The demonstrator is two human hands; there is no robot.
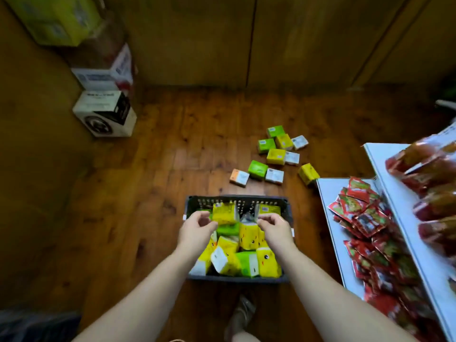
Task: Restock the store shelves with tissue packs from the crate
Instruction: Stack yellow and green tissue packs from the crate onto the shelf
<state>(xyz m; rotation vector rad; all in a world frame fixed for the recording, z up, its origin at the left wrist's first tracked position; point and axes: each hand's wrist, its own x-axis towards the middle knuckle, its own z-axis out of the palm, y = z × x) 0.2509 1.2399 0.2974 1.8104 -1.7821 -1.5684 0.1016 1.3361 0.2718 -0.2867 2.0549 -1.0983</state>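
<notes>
Head view:
- crate on floor at 6 o'clock, heaped with tissue packs.
- left hand and right hand over crate's 12 o'clock end, fingers curled beside upright yellow pack; whether grasping, cannot tell.
- loose packs on floor at 1 o'clock.
- Step, as judged: picking packs from crate.
- Next move calls for firm hold, lift, carry to shelf at 3 o'clock.

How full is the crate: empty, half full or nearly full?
Nearly full. Packs hide the floor of the crate and pile up to about its rim; only the far wall's top shows.
</notes>
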